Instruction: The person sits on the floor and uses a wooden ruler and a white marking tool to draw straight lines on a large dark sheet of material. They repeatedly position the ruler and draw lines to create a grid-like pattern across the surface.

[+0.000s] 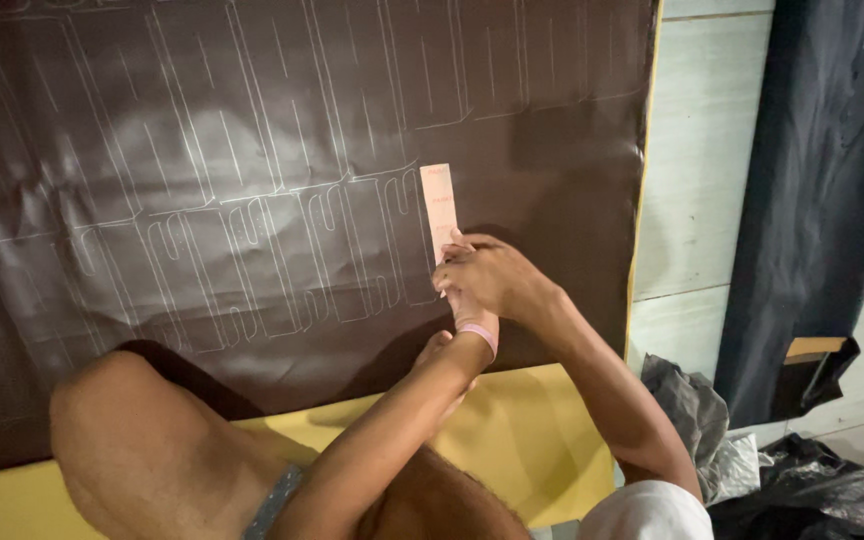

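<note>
Head view: right hand (492,275) presses pink template (439,205) onto dark sheet (252,150); left hand's grip seemingly hidden.

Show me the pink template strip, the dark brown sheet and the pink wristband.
pink template strip (438,200), head view, upper half
dark brown sheet (252,120), head view, chalk-marked middle
pink wristband (479,333), head view, band's outer side

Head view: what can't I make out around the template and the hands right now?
- Left hand: mostly hidden behind the right hand; its grip is unclear.
- Pink card template: lower end covered by both hands.
- Any marking tool: none visible; the hands would hide it.
- Dark brown sheet: cut off by the top and left edges; glare washes out some traced outlines.
</note>
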